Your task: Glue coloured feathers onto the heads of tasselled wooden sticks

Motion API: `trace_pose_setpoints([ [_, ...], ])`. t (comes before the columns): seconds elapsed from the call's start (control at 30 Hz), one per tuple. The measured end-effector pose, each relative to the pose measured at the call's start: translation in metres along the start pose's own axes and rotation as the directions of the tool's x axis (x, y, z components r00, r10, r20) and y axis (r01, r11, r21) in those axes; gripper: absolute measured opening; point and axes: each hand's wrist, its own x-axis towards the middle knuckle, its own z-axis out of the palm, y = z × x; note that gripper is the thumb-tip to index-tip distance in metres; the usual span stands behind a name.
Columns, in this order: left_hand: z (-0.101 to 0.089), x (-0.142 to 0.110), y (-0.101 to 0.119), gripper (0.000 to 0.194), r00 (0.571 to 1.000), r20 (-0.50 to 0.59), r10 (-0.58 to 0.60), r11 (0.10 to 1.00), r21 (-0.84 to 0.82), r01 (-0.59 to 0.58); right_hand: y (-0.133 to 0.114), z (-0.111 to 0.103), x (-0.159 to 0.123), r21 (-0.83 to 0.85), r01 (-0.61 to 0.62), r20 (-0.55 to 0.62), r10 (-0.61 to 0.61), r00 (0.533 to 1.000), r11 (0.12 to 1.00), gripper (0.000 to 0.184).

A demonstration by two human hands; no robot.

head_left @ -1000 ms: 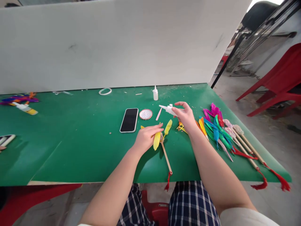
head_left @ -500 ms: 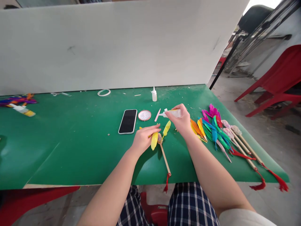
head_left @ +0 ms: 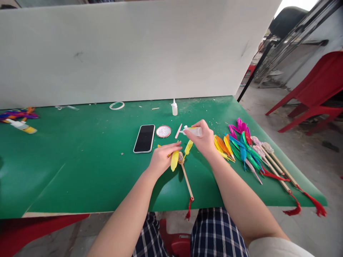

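Observation:
My left hand (head_left: 163,157) is closed on a yellow feather (head_left: 174,161), which hangs below its fingers; more yellow shows behind the hand. Right beside it lies a wooden stick (head_left: 187,182) with a round flower-like head (head_left: 180,157) and a red tassel (head_left: 189,208) over the table's front edge. Another yellow feather (head_left: 188,147) sticks up from that head. My right hand (head_left: 205,141) grips a small white glue bottle (head_left: 196,132), tilted nearly flat. Its nozzle points left, close to a thin pinkish strip (head_left: 178,131) on the table.
A phone (head_left: 144,139) and a round tin lid (head_left: 163,131) lie behind my left hand. Farther back stands a second bottle (head_left: 174,107) near a tape ring (head_left: 117,105). Coloured feathers (head_left: 243,150) and tasselled sticks (head_left: 278,167) lie right. A white panel (head_left: 128,53) closes the back.
My right hand and the glue bottle have shifted slightly left and toward me. My left hand and the yellow feather hold almost the same place; the whole view has moved a little.

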Motion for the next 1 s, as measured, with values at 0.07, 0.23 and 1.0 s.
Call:
trace_pose_setpoints([
  [0.07,0.0000,0.0001,-0.0003,0.020,1.000,0.001,0.002,1.000,-0.001,-0.002,0.0005,0.0012,-0.0005,-0.013,0.013,-0.024,-0.013,1.000,1.000,0.032],
  [0.23,0.0000,0.0001,0.0000,0.020,1.000,0.005,-0.004,1.000,0.005,0.004,0.0013,0.0037,-0.0016,-0.035,0.034,-0.022,-0.034,0.999,0.999,0.031],
  [1.0,0.0009,0.0006,-0.0003,0.021,1.000,0.022,-0.018,1.000,-0.006,0.018,0.0053,0.0088,-0.0020,-0.158,0.163,0.019,-0.162,0.987,0.974,0.020],
])
